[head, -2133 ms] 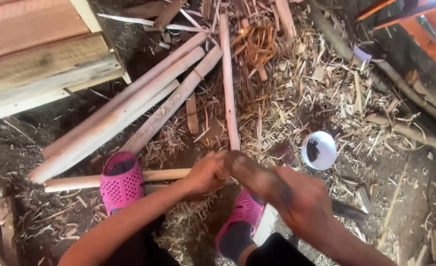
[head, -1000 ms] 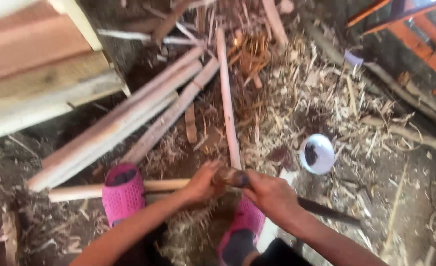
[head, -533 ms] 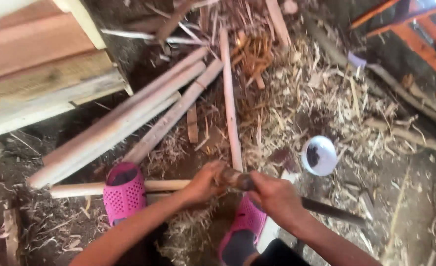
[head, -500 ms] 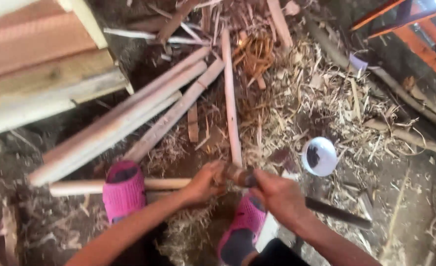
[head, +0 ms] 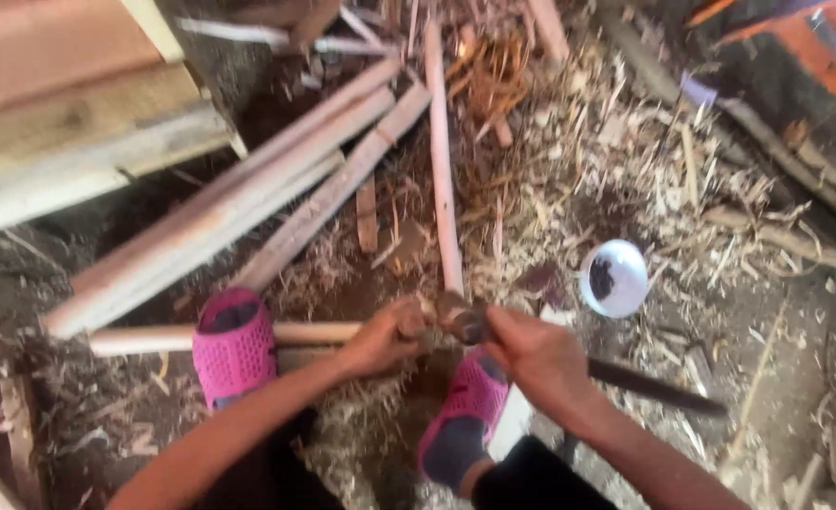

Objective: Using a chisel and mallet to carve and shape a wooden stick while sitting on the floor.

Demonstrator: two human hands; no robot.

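My left hand point(head: 389, 335) is closed around the end of a pale wooden pole point(head: 153, 338) that lies across the ground and passes under a pink shoe point(head: 234, 345). My right hand point(head: 531, 354) sits just to the right of it, gripping a long knife. The knife's dark blade point(head: 658, 389) sticks out to the right, low over the ground. A short dark stub point(head: 462, 321) shows between the two hands. The hands are almost touching. The other pink shoe point(head: 465, 406) is right below them.
A bundle of peeled poles point(head: 248, 198) lies slanted at the upper left, and a single thin pole point(head: 441, 161) runs straight up from the hands. A white bowl point(head: 614, 277) stands to the right. Wood shavings cover the ground. Planks point(head: 59, 123) at top left, orange frame point(head: 814, 47) at top right.
My right hand, raised and blurred two seconds ago, has come down close to the left hand and stayed there. The pole, shoes and bowl have not moved.
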